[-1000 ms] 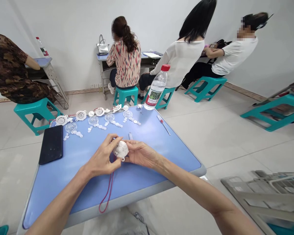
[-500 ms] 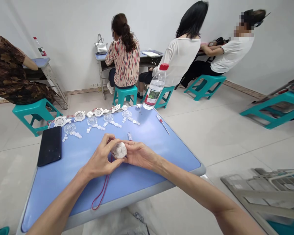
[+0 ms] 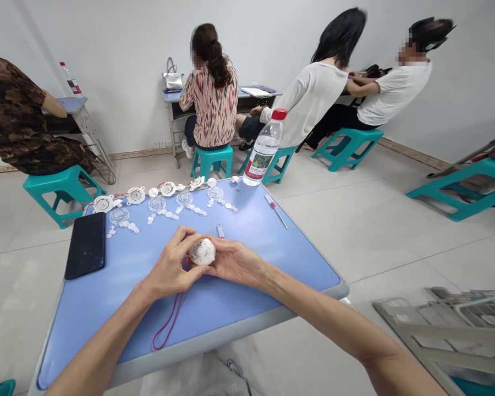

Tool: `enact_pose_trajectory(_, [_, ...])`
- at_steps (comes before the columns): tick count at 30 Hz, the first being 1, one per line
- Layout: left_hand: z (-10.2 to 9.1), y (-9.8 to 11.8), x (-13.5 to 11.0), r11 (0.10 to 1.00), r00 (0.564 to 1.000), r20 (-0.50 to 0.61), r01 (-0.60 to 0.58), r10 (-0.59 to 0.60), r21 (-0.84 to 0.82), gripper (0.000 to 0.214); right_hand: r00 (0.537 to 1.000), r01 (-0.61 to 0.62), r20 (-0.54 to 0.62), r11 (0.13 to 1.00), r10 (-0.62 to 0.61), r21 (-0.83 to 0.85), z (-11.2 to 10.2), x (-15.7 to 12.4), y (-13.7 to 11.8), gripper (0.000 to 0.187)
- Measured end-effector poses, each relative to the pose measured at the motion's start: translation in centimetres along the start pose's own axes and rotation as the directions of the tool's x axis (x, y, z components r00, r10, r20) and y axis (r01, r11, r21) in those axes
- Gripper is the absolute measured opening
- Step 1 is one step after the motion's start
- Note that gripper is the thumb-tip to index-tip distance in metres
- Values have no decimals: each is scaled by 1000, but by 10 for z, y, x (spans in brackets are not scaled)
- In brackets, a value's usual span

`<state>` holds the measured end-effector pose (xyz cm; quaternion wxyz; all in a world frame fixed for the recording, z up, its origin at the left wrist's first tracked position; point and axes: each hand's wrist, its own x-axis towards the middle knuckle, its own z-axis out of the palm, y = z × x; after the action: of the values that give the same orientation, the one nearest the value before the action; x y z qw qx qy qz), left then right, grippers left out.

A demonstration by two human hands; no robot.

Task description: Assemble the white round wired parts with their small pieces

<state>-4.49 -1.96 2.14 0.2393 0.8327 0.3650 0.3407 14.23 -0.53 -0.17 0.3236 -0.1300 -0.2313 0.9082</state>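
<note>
Both hands on one part: left hand (image 3: pixel 171 263) has the clear-and-white round piece (image 3: pixel 202 252) pinched at the rim, thumb on the near edge, fingers on the far. Right hand (image 3: pixel 237 264) clamps the opposite side; its lower fingers are mostly hidden. Change over the last second: the small ring tab on the piece's near edge no longer shows there, and the red cord (image 3: pixel 169 324) has shifted left, its loop lying nearer the body than the grip. Reads to me as turning the part in the fingers; grip itself unchanged, part not set down. Just beyond the grip, a clear-handled tool (image 3: pixel 220 231), partly behind the right hand. Farther right, a screwdriver (image 3: pixel 275 210); left of the grip, a phone (image 3: pixel 86 245). Well beyond, white casings (image 3: pixel 136 195) and clear discs (image 3: pixel 157 204), out of both hands.
</note>
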Motion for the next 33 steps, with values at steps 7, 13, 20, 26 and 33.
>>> enact_pose_trajectory(7, [3,-2,-1,1000,1000,-21,-11,11,-15,56,999,21,-47,1000,-21,13,-2,1,2,22])
enact_pose_trajectory(13, [3,-3,-2,1000,1000,-22,-12,12,-7,56,998,28,-54,1000,-28,1,-1,0,2,23])
enact_pose_trajectory(20, [3,-3,-2,1000,999,-30,-21,21,8,53,996,21,-89,1000,-20,10,0,2,2,21])
enact_pose_trajectory(26, [4,-2,-1,1000,999,-46,-9,10,4,53,998,41,-53,999,-42,-8,-1,1,2,21])
enact_pose_trajectory(33, [2,2,2,1000,999,-45,-15,14,-27,58,992,88,-85,994,-94,-64,7,-1,2,31])
